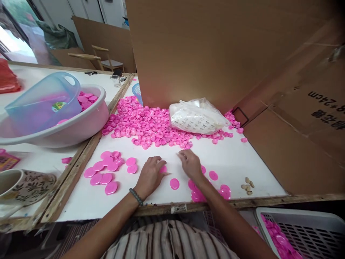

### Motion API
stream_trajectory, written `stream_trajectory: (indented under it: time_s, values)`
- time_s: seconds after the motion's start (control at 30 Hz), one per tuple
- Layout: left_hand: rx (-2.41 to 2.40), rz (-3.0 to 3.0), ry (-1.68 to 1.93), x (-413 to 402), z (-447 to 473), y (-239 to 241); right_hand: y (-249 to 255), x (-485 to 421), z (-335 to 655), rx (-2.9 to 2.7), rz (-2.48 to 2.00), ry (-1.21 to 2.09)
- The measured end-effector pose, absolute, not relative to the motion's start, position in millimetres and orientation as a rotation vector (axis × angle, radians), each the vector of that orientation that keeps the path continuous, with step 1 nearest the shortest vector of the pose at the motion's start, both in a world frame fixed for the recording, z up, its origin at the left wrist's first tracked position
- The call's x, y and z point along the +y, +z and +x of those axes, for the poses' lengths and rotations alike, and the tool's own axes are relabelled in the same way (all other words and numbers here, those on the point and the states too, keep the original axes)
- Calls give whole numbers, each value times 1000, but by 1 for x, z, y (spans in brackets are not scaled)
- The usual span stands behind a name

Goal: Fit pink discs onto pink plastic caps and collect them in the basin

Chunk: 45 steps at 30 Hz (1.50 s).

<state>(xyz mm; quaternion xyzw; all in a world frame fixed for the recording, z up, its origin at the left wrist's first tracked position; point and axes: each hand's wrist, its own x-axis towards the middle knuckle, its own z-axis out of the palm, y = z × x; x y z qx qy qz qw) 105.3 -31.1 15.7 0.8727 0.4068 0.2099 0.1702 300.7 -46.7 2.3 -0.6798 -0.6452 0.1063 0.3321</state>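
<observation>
My left hand (151, 177) is low over the white tabletop, thumb and curved fingers apart. Beside its fingers is a pink plastic disc (163, 168), partly covered by the hand. My right hand (190, 165) has its fingers bent together in front of the heap of small pink cup-shaped plastic pieces (151, 124); anything between its fingertips is too small to tell. Between my forearms lies another flat pink disc (174, 183). Several discs (107, 178) are spread to the left, and more pink discs (225, 191) lie around and partly under my right forearm.
A white printed plastic bag (198, 117) rests on the heap against a cardboard sheet (188, 54). To the left are a pink basin (88, 126) holding a blue scoop (45, 104), and a patterned mug (35, 185). Peanuts (248, 187) lie right; a grey crate (318, 230) stands below.
</observation>
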Motion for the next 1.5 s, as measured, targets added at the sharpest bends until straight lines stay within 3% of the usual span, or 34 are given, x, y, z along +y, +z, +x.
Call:
stream_trajectory:
  time_s: [0.1,0.23,0.5,0.9,1.27,1.5]
  values:
    - [1145,2546,478,-28,103,15,4,-27,332,-1660,-2020,118]
    - [1480,2518,556,-29,100,18,2,-20,348,-1828,-2101,175]
    - [1044,2428,290,-48,135,7,1,-46,333,-1900,-2014,377]
    - [1279,2226,347,-25,126,-4,7,-73,306,-1986,-1824,499]
    - [1129,2180,615,-25,117,1,5,-80,291,-1965,-1811,415]
    - [1081,2236,586,-30,112,-8,-4,-84,290,-2020,-1688,325]
